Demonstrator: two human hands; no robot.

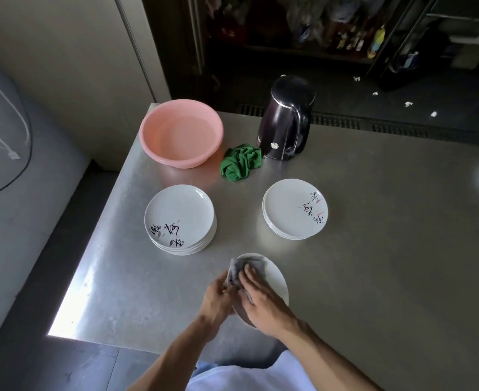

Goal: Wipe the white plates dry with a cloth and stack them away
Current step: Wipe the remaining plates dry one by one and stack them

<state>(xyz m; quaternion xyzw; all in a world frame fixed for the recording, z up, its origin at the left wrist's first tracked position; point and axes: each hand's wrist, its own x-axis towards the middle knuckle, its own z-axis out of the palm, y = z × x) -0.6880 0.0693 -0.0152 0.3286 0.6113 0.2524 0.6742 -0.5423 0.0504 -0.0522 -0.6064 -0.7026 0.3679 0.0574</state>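
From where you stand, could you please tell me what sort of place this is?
Probably a kitchen's washing-up area: a stainless steel counter holds stacked white plates, a pink basin and a dark electric kettle, with shelves of bottles behind.

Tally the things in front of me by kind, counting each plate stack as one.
Plate stacks: 2, left stack, right stack
Loose plates: 1, held plate
Cloths: 2, green cloth, grey cloth
Basins: 1, pink basin
Kettles: 1, black kettle
Total: 7
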